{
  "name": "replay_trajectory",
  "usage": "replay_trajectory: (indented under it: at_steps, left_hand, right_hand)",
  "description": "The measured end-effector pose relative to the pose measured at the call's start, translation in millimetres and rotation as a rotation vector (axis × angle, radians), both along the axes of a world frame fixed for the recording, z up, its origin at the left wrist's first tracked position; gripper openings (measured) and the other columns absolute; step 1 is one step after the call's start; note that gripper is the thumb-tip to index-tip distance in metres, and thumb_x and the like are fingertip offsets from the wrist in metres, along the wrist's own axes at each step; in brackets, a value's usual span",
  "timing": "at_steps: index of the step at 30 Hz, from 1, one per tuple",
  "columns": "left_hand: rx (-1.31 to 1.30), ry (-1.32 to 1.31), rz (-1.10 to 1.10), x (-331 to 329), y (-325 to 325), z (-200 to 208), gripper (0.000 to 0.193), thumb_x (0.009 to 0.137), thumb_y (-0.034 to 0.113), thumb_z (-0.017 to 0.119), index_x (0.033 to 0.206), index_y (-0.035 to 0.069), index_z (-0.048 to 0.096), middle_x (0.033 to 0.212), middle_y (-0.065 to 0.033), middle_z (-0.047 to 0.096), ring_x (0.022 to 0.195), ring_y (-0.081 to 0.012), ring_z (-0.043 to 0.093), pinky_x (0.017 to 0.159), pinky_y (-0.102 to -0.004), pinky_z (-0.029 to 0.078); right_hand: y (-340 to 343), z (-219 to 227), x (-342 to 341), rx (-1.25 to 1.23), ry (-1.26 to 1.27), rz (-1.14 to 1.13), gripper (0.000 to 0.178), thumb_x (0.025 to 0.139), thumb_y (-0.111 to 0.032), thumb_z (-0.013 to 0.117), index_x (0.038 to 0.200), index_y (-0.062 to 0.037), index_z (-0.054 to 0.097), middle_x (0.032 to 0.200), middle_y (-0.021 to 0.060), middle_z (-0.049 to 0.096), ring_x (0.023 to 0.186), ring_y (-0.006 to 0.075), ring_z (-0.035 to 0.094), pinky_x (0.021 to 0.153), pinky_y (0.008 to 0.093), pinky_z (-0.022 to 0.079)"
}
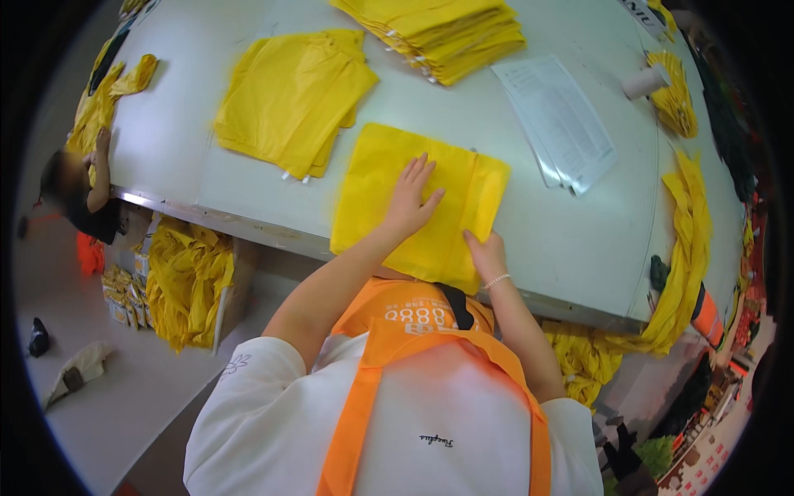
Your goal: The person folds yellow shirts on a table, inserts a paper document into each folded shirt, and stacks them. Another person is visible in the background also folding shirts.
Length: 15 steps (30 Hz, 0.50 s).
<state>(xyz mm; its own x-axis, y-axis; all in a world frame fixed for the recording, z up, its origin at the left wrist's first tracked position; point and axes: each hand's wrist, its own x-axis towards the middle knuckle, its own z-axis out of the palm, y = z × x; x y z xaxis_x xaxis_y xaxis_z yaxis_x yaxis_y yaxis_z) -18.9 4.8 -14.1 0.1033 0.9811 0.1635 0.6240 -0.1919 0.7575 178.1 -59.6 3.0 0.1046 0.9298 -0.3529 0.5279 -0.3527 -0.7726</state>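
Note:
A folded yellow fabric piece point(389, 157) lies on the table just in front of me, its near edge hanging over the table's edge toward my apron. Flat on top of it rests my left hand point(411, 200), fingers stretched out and thumb apart. At the fabric's right side my right hand point(486, 255) pinches the edge, thumb on top and the other fingers hidden beneath. A raised fold or seam runs down the fabric between the two hands.
On the pale table point(579, 240) lie a fanned yellow fabric stack point(289, 99), a thicker yellow stack point(447, 33) and printed sheets point(558, 120). Far right are a white roll point(645, 83) and draped yellow fabric point(688, 240). Below left stands a bin of yellow fabric point(188, 281); another person point(83, 194) works beyond.

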Motion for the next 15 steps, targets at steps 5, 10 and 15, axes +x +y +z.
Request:
replay_trajectory:
  at_steps: [5, 10, 15]
  left_hand:
    - [0.183, 0.287, 0.232, -101, 74, 16, 0.061, 0.078, 0.026, 0.064, 0.132, 0.007, 0.041, 0.142, -0.0149, 0.034, 0.132, -0.0337, 0.028, 0.107, -0.0471, 0.022]
    - [-0.109, 0.635, 0.216, -171, 89, 26, 0.07, 0.079, 0.034, 0.062, 0.138, 0.009, 0.033, 0.145, -0.0129, 0.028, 0.133, -0.0328, 0.025, 0.106, -0.0515, 0.021]
    - [-0.12, 0.661, 0.23, -141, 71, 10, 0.062, 0.085, 0.028, 0.055, 0.139, 0.008, 0.031, 0.146, -0.0143, 0.026, 0.134, -0.0334, 0.024, 0.107, -0.0513, 0.02]
  right_hand:
    - [64, 76, 46, 0.109, -0.054, 0.228, 0.028, 0.085, -0.018, 0.06, 0.102, 0.0047, 0.061, 0.09, 0.0174, 0.067, 0.085, 0.03, 0.064, 0.076, 0.0351, 0.048]
    - [178, 134, 28, 0.085, 0.686, -0.173, 0.033, 0.091, -0.015, 0.055, 0.118, 0.0026, 0.052, 0.11, 0.0065, 0.06, 0.097, 0.0172, 0.058, 0.083, 0.0292, 0.047]
    - [336, 88, -60, 0.234, 1.047, -0.259, 0.035, 0.091, -0.016, 0.054, 0.123, -0.0028, 0.048, 0.117, 0.0074, 0.056, 0.106, 0.0206, 0.054, 0.09, 0.0343, 0.045]
